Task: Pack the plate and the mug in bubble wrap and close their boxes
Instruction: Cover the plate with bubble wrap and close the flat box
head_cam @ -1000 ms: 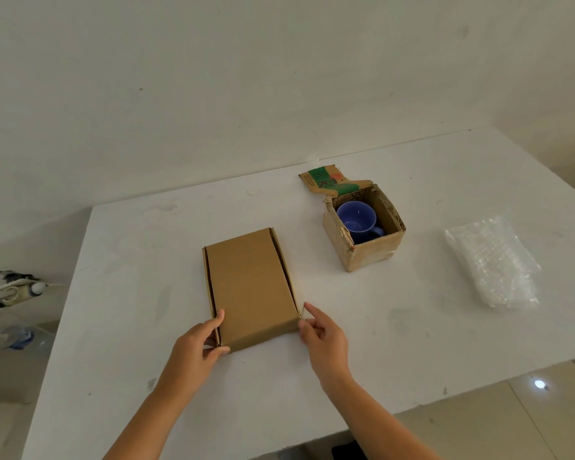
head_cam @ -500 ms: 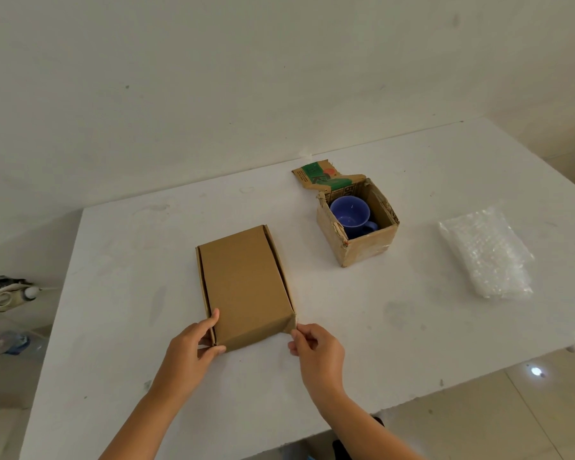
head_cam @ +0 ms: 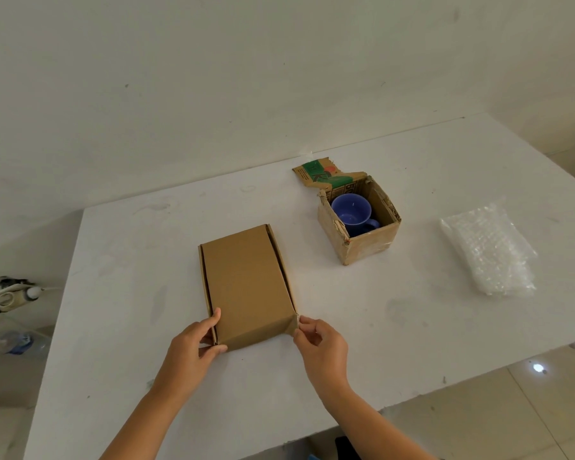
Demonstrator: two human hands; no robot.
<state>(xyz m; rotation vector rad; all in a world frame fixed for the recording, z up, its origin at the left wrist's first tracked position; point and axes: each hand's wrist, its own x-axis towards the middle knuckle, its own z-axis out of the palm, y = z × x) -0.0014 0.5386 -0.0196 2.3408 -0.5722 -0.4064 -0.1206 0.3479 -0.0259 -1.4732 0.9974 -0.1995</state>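
Observation:
A flat brown cardboard box (head_cam: 246,283) lies closed in the middle of the white table (head_cam: 412,327). My left hand (head_cam: 193,353) pinches its near left corner. My right hand (head_cam: 319,343) pinches a small flap at its near right corner. Whatever is inside the flat box is hidden. Behind and to the right stands a small worn carton (head_cam: 369,244) with its printed lid flap (head_cam: 319,175) folded back. A blue mug (head_cam: 352,212) sits bare inside the carton, its handle toward me. A folded pile of clear bubble wrap (head_cam: 488,250) lies at the right.
The table meets a white wall at the back. Its right and near edges drop to a tiled floor (head_cam: 512,410). Off the left edge, low down, are a plastic bottle (head_cam: 10,341) and a white object (head_cam: 14,293).
My right hand has curled from flat fingers against the box's near right corner into a pinch on the corner flap. My left hand stays at the near left corner.

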